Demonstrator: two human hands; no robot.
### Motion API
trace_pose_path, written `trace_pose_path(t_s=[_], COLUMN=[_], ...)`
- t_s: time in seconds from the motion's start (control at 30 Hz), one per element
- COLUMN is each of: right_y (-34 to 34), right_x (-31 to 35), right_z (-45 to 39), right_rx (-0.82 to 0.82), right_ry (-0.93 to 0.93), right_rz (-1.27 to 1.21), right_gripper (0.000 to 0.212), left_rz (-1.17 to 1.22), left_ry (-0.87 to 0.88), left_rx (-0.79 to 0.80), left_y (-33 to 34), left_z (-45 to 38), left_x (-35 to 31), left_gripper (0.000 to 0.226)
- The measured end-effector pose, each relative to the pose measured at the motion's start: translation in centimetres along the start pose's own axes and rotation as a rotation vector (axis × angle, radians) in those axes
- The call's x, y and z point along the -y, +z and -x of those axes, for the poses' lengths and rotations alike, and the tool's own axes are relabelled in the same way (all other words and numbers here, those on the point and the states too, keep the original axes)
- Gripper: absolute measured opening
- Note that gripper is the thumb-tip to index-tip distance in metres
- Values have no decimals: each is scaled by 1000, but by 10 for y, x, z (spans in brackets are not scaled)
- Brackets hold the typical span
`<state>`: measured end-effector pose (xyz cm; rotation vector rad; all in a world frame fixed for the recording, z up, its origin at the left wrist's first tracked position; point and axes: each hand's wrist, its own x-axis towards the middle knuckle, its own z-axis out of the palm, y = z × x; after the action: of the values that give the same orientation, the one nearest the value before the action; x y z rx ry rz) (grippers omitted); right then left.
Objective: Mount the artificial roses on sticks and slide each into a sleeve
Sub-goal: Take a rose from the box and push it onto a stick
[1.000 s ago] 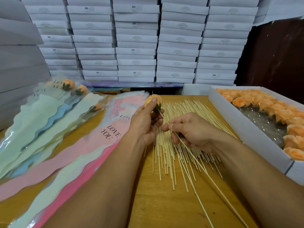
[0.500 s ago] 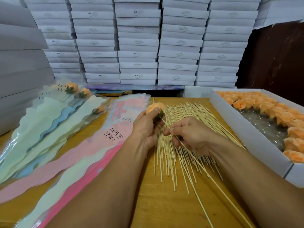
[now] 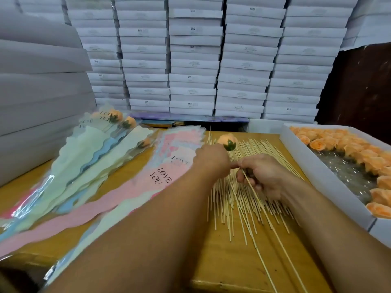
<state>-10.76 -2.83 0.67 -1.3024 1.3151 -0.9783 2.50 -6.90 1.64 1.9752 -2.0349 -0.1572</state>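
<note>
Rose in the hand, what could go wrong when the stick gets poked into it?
The left hand holds the rose and the right hand pinches a thin stick near its top. The point might slip off the green base and jab a finger. The stick could bend or snap if pushed hard. The right wrist lies over the loose sticks, so it might scatter them.

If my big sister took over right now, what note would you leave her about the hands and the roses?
Left hand: grip on an orange rose, green base toward the right hand.
Right hand: pinches one stick, tip aimed at the rose.
Loose sticks lie on the table; more roses fill the white box; empty sleeves on the left.
Done: a few sleeved roses at far left.
Left: mount this rose, sleeve it, repeat.
</note>
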Motion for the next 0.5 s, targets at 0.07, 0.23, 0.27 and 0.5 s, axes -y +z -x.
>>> trace_pose_path(t_s=[0.07, 0.23, 0.27, 0.5], right_y=[-1, -3, -3, -2], right_x=[-1, -3, -3, -2], right_z=[-1, -3, -4, -3], right_rx=[12, 2, 2, 23], right_ry=[2, 3, -2, -20], right_rz=[2, 5, 7, 26], right_gripper=[23, 23, 23, 22], left_rz=[-59, -405, -428, -286], left_ry=[27, -101, -146, -236], left_rx=[9, 184, 211, -93], left_y=[-16, -30, -23, 6], left_z=[-8, -14, -11, 0], left_x=[14, 79, 92, 115], left_gripper=[9, 57, 70, 62])
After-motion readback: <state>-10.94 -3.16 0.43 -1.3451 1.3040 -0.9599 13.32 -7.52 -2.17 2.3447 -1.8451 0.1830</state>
